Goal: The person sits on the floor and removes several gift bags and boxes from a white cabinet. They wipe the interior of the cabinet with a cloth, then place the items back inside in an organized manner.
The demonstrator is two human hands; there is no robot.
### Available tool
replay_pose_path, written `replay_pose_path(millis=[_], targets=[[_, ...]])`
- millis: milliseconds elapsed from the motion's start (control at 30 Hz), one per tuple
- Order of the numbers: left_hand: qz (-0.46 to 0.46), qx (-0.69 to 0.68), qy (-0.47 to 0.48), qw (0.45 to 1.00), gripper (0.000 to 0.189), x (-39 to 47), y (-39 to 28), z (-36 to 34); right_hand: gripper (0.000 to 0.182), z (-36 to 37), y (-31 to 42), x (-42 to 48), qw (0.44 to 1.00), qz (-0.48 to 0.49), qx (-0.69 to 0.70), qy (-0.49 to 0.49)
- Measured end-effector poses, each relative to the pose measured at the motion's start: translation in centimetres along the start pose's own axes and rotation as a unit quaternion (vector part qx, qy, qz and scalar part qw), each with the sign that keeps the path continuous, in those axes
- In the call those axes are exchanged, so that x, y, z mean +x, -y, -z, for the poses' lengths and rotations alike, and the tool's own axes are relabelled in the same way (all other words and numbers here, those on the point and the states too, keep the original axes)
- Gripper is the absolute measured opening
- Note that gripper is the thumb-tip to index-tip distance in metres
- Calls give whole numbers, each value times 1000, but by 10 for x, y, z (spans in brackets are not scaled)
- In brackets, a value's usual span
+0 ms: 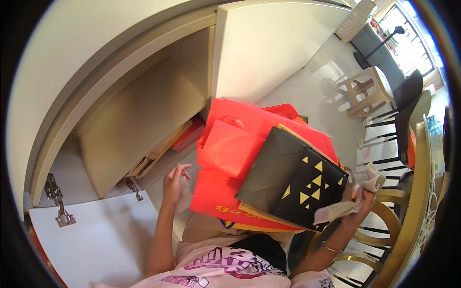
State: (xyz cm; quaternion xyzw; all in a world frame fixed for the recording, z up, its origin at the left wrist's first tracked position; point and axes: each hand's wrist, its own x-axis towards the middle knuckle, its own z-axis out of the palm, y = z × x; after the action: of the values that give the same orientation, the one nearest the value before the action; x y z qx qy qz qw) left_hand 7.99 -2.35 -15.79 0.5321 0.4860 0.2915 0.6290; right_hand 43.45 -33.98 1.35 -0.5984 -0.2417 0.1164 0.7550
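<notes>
A stack of flattened bags sits before me, seemingly over my lap. Red bags make up much of it, some bearing yellow writing. Across them lies a black paper bag with gold triangles. My left hand is just left of the stack, empty, its fingers partly bent and apart. In my right hand is a crumpled pale cloth, gripped at the right edge of the black bag. Whether those fingers also hold the bag is hidden.
An open cabinet stands at left, with a red box and flat brown items low inside. Its doors stand open, one low with metal hinges. A plastic stool, chairs and a gold-edged table are at right.
</notes>
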Motion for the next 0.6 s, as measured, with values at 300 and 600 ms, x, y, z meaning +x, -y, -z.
replay_pose_path(millis=[300,600], targets=[[92,-150,135,975,64,9,-92,-47,55,15,-12,-36,942,-215,-243,-80],[-214,85,-41,972,51,-5,-99,-66,57,-7,-31,-29,966,-230,-95,-67]])
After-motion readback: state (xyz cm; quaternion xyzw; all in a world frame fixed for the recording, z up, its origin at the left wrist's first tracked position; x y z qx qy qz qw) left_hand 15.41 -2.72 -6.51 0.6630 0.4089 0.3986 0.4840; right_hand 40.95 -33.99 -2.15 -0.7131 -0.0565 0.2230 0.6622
